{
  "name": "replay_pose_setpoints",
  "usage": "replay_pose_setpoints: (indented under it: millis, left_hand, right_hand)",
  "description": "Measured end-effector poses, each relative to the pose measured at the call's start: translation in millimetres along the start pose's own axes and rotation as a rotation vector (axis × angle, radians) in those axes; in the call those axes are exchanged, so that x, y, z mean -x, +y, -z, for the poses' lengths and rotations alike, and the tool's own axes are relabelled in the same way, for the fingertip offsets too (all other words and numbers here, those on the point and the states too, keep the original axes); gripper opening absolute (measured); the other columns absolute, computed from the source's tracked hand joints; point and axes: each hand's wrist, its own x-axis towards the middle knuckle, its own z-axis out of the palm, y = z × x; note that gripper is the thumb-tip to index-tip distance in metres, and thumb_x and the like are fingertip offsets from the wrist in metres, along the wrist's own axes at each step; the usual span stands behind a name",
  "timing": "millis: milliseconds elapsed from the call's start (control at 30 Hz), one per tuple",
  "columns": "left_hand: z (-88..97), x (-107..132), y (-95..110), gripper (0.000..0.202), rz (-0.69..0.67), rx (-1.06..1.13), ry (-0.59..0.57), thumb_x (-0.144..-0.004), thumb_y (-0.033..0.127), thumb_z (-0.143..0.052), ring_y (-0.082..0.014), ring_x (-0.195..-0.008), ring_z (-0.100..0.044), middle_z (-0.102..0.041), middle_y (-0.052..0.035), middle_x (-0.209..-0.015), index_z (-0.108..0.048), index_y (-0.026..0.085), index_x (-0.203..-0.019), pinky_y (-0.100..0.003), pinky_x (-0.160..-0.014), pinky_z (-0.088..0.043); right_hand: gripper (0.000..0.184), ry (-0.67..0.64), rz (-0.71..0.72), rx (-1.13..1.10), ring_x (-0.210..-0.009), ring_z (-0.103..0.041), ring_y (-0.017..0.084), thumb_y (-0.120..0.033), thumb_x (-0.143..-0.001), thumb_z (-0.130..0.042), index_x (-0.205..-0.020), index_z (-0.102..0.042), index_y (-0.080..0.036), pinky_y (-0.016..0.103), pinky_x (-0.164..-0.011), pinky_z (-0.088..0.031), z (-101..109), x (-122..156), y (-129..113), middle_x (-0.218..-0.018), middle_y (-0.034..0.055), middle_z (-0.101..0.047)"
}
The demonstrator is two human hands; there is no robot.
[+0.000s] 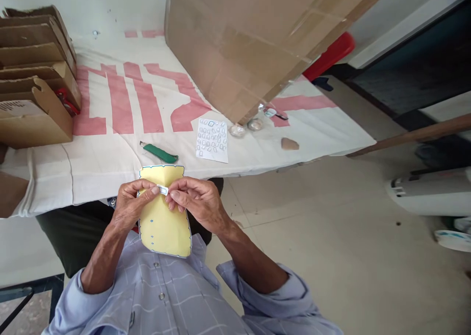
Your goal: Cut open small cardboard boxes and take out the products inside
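Observation:
A small white paper piece with a blue outline (162, 190) is pinched between my two hands. The thumb and fingertips of my left hand (133, 201) close on its left end. My right hand (198, 201) grips the other end with thumb and forefinger, its remaining fingers curled beneath. Directly behind the hands is a yellow paper sheet (165, 234) with a scalloped blue edge and several tiny blue marks; whether any fingers also grip it is hidden. Just beyond the sheet, a green utility knife (160, 152) lies on the table.
On the white cloth-covered table (110, 153) lies a white sheet of small outlined shapes (212, 141). A large cardboard box (250, 45) stands behind it, with tape rolls (254, 124) and a brown scrap (290, 144) nearby. Cardboard holders (37, 124) stand at left.

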Motion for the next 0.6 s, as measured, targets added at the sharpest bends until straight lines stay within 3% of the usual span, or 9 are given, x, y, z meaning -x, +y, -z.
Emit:
replay_pose_setpoints:
  millis: [400, 600]
  left_hand:
    - [-18.4, 46.0, 25.0, 0.053, -0.146, -0.037, -0.151, -0.068, 0.061, -0.101, -0.0147, -0.052, -0.058, -0.069, -0.004, -0.061, -0.073, 0.016, -0.066, -0.031, -0.056, -0.053]
    - [-23.5, 58.6, 29.1, 0.048, -0.132, 0.004, -0.204, -0.071, 0.055, -0.102, -0.0148, -0.052, -0.061, -0.07, -0.0032, -0.062, -0.073, 0.017, -0.068, -0.032, -0.06, -0.056]
  right_hand:
    - [0.044, -0.04, 0.053, -0.047, -0.06, -0.07, 0.015, -0.062, -0.091, -0.086, -0.086, -0.079, -0.019, 0.027, -0.053, -0.056, -14.7, 26.7, -16.3, -0.074, 0.0044, -0.079]
    - [0.038, -0.086, 0.087, -0.08, -0.06, -0.069, 0.014, -0.056, -0.093, -0.085, -0.086, -0.08, -0.019, 0.028, -0.057, -0.057, -16.8, 35.8, -21.7, -0.076, 0.0045, -0.08]
